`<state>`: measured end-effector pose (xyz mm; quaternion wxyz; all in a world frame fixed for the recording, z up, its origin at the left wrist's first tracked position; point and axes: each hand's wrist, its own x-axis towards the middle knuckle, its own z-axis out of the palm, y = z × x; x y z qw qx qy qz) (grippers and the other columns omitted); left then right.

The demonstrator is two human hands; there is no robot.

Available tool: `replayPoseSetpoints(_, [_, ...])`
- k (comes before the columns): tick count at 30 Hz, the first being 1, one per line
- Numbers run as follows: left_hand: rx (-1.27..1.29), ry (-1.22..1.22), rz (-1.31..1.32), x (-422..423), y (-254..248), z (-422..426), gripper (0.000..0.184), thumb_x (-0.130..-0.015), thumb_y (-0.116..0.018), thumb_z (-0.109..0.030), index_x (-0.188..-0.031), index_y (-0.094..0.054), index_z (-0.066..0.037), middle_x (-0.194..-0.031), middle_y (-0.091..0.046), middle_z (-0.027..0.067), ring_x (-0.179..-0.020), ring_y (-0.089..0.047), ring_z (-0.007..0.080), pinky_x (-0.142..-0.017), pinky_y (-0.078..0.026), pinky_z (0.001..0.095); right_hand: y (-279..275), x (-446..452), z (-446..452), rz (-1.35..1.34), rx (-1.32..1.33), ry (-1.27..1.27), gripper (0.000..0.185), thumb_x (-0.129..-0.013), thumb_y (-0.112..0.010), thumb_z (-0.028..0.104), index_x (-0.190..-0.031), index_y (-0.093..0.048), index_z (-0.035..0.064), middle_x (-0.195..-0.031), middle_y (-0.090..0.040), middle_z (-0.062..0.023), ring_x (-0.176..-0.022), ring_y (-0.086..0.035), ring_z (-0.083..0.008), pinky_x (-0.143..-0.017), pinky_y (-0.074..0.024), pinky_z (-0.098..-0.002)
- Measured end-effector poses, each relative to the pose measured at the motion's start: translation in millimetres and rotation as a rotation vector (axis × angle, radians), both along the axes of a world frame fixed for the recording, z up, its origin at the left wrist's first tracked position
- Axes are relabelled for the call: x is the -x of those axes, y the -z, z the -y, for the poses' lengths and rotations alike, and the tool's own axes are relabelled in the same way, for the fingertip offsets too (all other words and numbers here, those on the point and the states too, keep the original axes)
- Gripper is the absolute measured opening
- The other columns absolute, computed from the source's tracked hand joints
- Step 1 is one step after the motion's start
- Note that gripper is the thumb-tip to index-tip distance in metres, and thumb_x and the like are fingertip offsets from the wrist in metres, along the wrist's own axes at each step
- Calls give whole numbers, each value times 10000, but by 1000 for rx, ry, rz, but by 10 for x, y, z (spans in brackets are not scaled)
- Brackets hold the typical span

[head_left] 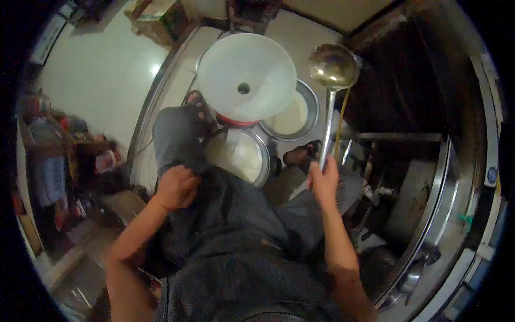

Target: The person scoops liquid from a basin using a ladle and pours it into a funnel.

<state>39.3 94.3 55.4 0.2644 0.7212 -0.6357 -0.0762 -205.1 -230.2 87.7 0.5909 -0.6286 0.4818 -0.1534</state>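
My right hand [324, 181] is wrapped round the handle of a large metal ladle [333, 67], held up with its bowl at the top. My left hand [178, 188] rests on my trouser leg at the knee, its fingers curled in and nothing seen in them. Ahead of my knees is a wide white funnel-shaped basin [230, 61] with a dark round hole in its middle; some red shows under its near edge. Two metal pots hold a pale, creamy liquid: the right pot [315, 110], partly covered by the basin, and the near pot [265, 161] between my legs.
A metal-framed rack [445, 172] stands to my right, beside a dark upright surface [407, 75]. On the left are cluttered shelves [53, 145] and a pale tiled floor [102, 86]. A cardboard box [158, 19] sits at the far end.
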Motion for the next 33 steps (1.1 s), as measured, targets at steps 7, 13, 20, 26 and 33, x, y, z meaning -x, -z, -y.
replayPoseSetpoints(7, [4, -10, 36, -57, -111, 139, 286, -537, -674, -113, -820, -645, -81, -737, -527, 83, -634, -515, 291, -544, -426, 380, 2353, -351, 1122, -731, 514, -174, 241, -811, -629, 156, -979, -606, -15, -984, -662, -244, -919, -652, -408, -769, -529, -479])
replayPoseSetpoints(13, [-57, 19, -64, -150, -81, 144, 143, -682, -626, -111, -822, -650, -92, -750, -550, 63, -643, -532, 256, -561, -442, 358, 2985, -539, 1209, -942, 289, -72, 300, -866, -570, 191, -1088, -578, -9, -1052, -668, -216, -1017, -647, -390, -863, -520, -495])
replayPoseSetpoints(20, [-348, -54, -32, -197, -103, 104, 156, -741, -607, -134, -883, -645, -81, -805, -571, 73, -700, -550, 251, -609, -456, 361, 3305, -697, 1238, -741, 349, -107, 274, -846, -568, 179, -1057, -595, 6, -997, -661, -265, -966, -659, -403, -842, -526, -502])
replayPoseSetpoints(26, [-571, -114, 3, -205, -94, 92, 171, -792, -590, -152, -935, -641, -72, -853, -589, 83, -749, -566, 246, -650, -468, 364, 3781, -801, 1330, -365, 177, -188, 214, -830, -578, 131, -996, -603, -2, -845, -671, -225, -705, -672, -362, -639, -555, -441])
replayPoseSetpoints(33, [-693, -139, 51, -140, -73, 57, 195, -851, -571, -175, -995, -636, -62, -908, -610, 94, -806, -584, 241, -698, -481, 368, 3478, -892, 918, 20, -709, 143, 179, -866, -566, 213, -822, -601, 44, -601, -545, -46, -478, -520, -150, -415, -404, -314])
